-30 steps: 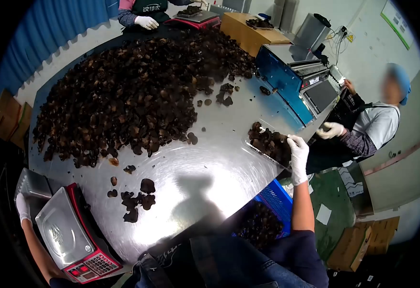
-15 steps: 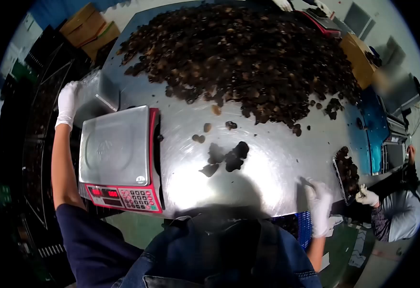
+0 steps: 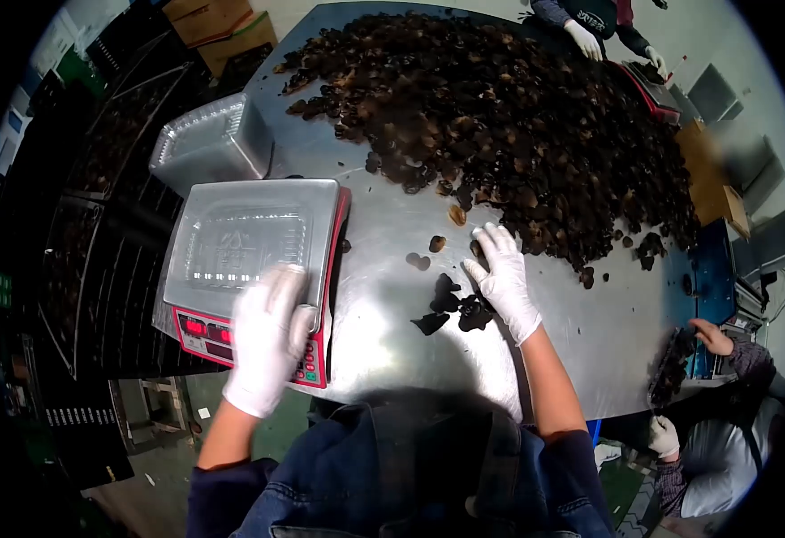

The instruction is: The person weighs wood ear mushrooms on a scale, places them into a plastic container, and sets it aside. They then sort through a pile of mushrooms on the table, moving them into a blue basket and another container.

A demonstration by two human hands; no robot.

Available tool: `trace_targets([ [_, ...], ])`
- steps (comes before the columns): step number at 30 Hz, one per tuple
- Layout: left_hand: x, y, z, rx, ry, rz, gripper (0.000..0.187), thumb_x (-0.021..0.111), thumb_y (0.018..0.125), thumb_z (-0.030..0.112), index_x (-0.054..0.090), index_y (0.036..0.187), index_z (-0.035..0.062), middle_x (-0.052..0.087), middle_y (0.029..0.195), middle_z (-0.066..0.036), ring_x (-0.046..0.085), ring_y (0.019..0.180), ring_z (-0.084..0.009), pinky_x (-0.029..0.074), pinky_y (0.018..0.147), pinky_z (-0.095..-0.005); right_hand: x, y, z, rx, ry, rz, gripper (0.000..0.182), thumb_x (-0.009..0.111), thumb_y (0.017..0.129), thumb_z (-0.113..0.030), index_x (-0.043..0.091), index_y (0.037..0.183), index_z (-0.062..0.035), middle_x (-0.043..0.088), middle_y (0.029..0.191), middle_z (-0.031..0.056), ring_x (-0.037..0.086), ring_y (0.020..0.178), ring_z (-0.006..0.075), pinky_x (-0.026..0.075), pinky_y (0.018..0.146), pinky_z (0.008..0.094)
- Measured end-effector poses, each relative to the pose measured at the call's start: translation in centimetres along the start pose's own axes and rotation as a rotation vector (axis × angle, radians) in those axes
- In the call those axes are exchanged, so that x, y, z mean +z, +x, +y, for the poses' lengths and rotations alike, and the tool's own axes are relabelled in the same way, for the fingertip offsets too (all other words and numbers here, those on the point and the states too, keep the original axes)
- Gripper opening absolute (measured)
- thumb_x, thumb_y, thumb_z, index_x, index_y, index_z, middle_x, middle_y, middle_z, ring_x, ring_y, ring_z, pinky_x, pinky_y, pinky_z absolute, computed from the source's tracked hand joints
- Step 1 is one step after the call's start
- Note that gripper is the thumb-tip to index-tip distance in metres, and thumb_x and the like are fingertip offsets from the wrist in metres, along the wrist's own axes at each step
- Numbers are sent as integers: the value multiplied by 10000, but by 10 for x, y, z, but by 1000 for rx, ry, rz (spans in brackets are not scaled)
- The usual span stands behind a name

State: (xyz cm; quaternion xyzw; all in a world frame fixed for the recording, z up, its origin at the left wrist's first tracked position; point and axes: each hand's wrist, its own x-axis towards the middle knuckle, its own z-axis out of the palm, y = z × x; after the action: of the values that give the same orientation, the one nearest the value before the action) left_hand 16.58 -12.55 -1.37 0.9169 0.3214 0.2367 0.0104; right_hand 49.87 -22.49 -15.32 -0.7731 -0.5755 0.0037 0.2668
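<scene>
My left hand point(image 3: 271, 334), in a white glove, is over the front edge of a red digital scale point(image 3: 323, 354), its fingers stretched out and partly hiding the keypad and display. On the scale's metal platform lies a clear plastic tray point(image 3: 247, 240), close beyond my fingertips. My right hand point(image 3: 504, 278), also gloved, reaches over the metal table with fingers stretched toward the near edge of a big pile of dark, flat, wood-ear-like pieces point(image 3: 500, 125). Just left of it lie several loose dark pieces point(image 3: 444, 294).
A stack of clear plastic trays point(image 3: 209, 143) stands behind the scale. Dark racks point(image 3: 115, 170) line the left side. At the right, a co-worker's hands point(image 3: 665, 437) are near a filled tray point(image 3: 672, 368). Another gloved co-worker point(image 3: 583, 39) is at the far side by a second red scale point(image 3: 657, 103).
My left hand has come from the tray stack to the scale, and a clear tray now shows on its platform. My right hand has moved from the table's front edge up to the pile.
</scene>
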Motion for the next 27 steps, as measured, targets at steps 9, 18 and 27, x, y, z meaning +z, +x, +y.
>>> trace_targets([
  [9, 188, 105, 103, -17, -278, -314, 621, 602, 880, 116, 399, 1464, 59, 330, 1515, -270, 392, 1350, -433, 385, 1088, -460, -55, -18, 10, 90, 74, 201, 317, 750, 760, -195, 708, 1060, -103, 645, 1162, 166, 591, 1111, 348, 380, 1036, 482],
  [18, 174, 88, 110, 36, -706, -521, 390, 541, 903, 52, 553, 1289, -1, 560, 1294, -199, 567, 1171, -355, 490, 968, -391, -62, -68, 85, 97, -40, 186, 92, 713, 812, -93, 708, 900, -65, 678, 974, 111, 616, 961, 301, 477, 830, 410],
  [27, 179, 69, 78, -108, -516, -195, 318, 588, 840, -9, 668, 1147, 13, 625, 1174, -190, 584, 1109, -343, 474, 973, -380, -77, -66, 46, 302, 187, 275, 111, 661, 850, -17, 697, 956, -22, 675, 942, 115, 648, 885, 274, 498, 810, 338],
])
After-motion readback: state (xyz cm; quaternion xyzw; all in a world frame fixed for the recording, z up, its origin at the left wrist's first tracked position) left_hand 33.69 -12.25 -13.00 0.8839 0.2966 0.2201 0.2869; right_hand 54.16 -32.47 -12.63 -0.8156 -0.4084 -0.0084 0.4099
